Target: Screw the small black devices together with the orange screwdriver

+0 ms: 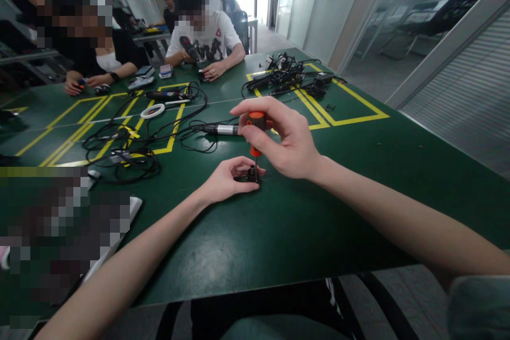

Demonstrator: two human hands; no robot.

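My right hand [285, 141] grips an orange and dark screwdriver [255, 150] by its handle, shaft pointing straight down. Below it, my left hand [227, 179] pinches a small black part [251, 174] between thumb and fingers, low over the green table [303, 223]. The screwdriver's tip reaches down to the black part; whether it sits in a screw is too small to tell. Just behind my right fingers lies a silver and black cylindrical tool [225, 130] with a cable.
Tangled black cables [137, 162] lie at the left, near a white ring [152, 111]. A heap of black devices and cables [285, 74] is at the back right within yellow tape. Small screws [330, 108] lie nearby. Across the table, a person [207, 37] holds a power tool; another person sits left.
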